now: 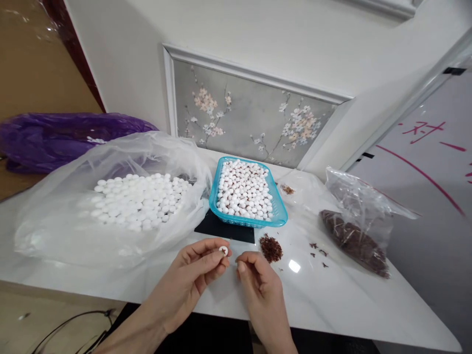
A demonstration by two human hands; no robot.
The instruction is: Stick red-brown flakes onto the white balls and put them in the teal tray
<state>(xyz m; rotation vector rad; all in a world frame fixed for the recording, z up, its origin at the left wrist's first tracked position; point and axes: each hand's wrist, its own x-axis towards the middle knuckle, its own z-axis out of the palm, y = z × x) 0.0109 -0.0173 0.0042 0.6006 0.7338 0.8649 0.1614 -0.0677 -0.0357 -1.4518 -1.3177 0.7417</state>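
Note:
My left hand (199, 270) pinches a small white bead (223, 250) with a brown piece set in its face, held over the near part of the white table (332, 300). My right hand (258, 280) sits just right of it, fingers curled together; whether they hold anything I cannot make out. A small pile of brown star-shaped bits (271, 248) lies right beside my right hand. Behind it stands a turquoise tray (217, 187) full of white beads. A clear plastic bag (66, 231) with several more white beads lies at the left.
A clear bag of brown bits (354, 241) lies at the right, with a few loose brown pieces (319, 253) near it. A purple bag (62, 137) lies at the far left. A framed flower panel (250, 118) leans on the wall. A black mat (221, 229) sits under the tray.

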